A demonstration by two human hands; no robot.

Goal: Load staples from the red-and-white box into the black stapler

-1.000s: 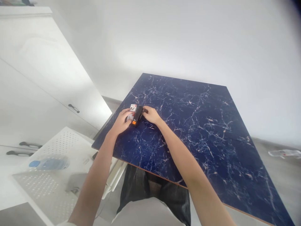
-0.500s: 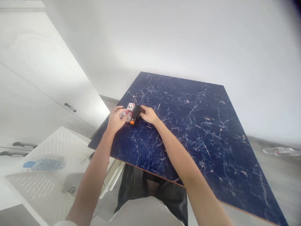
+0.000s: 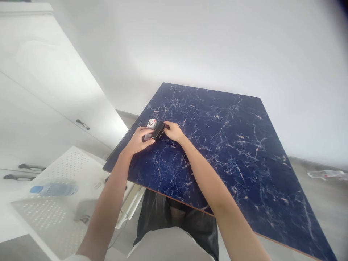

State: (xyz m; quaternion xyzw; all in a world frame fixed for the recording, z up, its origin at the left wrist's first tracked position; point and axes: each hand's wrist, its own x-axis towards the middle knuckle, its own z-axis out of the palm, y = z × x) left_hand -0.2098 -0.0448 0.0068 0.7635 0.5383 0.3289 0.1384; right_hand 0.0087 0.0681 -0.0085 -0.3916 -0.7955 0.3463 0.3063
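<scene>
On the left part of the blue marbled table [image 3: 217, 145] lies a small black stapler [image 3: 158, 130], held from both sides. My left hand [image 3: 138, 140] has its thumb at the stapler's near end, with the fingers bent over its left side. At the far right side, my right hand [image 3: 173, 131] grips it with curled fingers. A small white and red box [image 3: 151, 123] stands just beyond my left fingertips, touching or very close to the stapler. Partly hidden under my left hand is a clear plastic piece [image 3: 147, 137].
To the left stands a white perforated surface [image 3: 67, 159] with a blue-capped plastic bottle [image 3: 58, 189] lying on it. White cabinets [image 3: 54, 90] with dark handles rise behind it. A clear plastic package [image 3: 327, 174] lies on the floor at right.
My left hand has moved from the clear and red packaging to the stapler's near end, now covering its orange part. The stapler has turned slightly; my right hand stays on it.
</scene>
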